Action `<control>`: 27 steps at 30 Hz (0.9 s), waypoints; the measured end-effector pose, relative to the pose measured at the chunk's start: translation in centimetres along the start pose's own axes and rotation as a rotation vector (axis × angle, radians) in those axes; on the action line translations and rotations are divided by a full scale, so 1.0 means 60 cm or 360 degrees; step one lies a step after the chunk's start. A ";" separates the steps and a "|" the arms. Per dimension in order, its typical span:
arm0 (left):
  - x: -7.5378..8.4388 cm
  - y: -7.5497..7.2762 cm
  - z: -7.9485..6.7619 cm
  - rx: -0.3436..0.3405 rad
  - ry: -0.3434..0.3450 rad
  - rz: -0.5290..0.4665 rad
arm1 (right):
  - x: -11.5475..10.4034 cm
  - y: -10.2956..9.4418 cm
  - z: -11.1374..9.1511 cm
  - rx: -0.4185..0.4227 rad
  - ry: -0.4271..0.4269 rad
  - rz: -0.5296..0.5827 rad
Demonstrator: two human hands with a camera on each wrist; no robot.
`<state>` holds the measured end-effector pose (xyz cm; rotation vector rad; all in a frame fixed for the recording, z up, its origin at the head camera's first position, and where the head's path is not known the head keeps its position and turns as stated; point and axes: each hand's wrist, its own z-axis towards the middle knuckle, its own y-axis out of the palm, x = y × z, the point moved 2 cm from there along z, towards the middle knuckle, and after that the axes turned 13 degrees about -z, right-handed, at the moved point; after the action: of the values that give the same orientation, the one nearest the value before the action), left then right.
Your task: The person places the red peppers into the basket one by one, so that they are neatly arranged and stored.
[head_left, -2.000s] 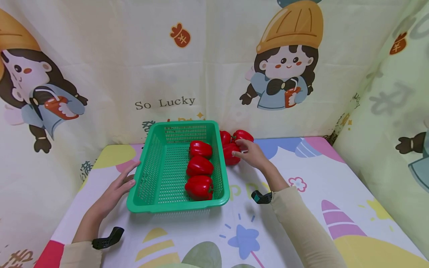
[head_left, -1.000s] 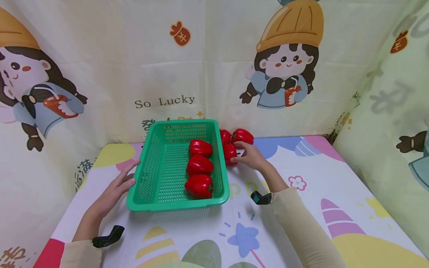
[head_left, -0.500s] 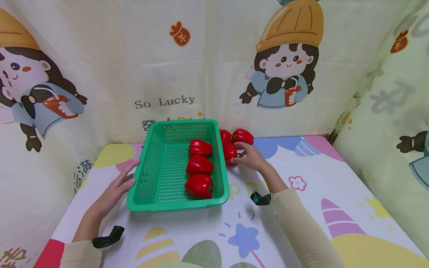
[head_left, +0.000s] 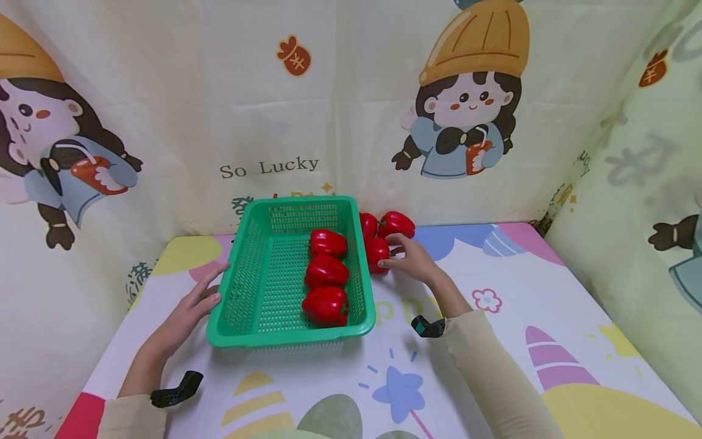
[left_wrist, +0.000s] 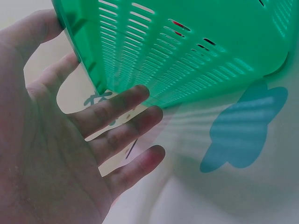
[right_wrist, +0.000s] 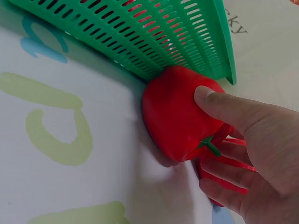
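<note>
My right hand holds a red bell pepper just outside the right wall of a green plastic basket. In the right wrist view, the thumb lies on this bell pepper and the fingers bend round its far side, by the green stem. My left hand is at the basket's left rim, fingers extended. In the left wrist view, its thumb and index finger are right at the green rim, while the other fingers spread beneath the slotted wall.
Inside the basket, three red bell peppers line up along the right side. Behind the held one, two more bell peppers lie near the back curtain. A patterned cloth covers the table.
Since two seconds ago, the right thumb has come down slightly onto the near side of the bell pepper, whose stem now shows towards the hand. The left hand and basket stay put.
</note>
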<state>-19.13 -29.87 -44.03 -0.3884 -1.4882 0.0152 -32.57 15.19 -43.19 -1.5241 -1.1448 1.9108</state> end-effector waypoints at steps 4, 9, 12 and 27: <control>0.001 0.001 -0.001 -0.0002 -0.0006 0.0000 | 0.002 0.004 0.000 -0.0010 -0.0007 0.0038; 0.002 0.001 -0.001 -0.0004 -0.0014 0.0000 | 0.005 0.009 0.001 -0.0009 -0.0023 0.0078; 0.002 0.001 0.000 -0.0005 -0.0014 -0.0001 | 0.008 0.011 0.001 0.0008 -0.0021 0.0093; 0.000 -0.001 -0.001 -0.0011 -0.0003 0.0002 | 0.009 0.015 -0.007 0.0080 -0.0018 0.0174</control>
<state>-19.10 -29.90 -44.02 -0.3949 -1.4900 0.0110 -32.22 15.25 -44.24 -1.5803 -1.0290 2.0064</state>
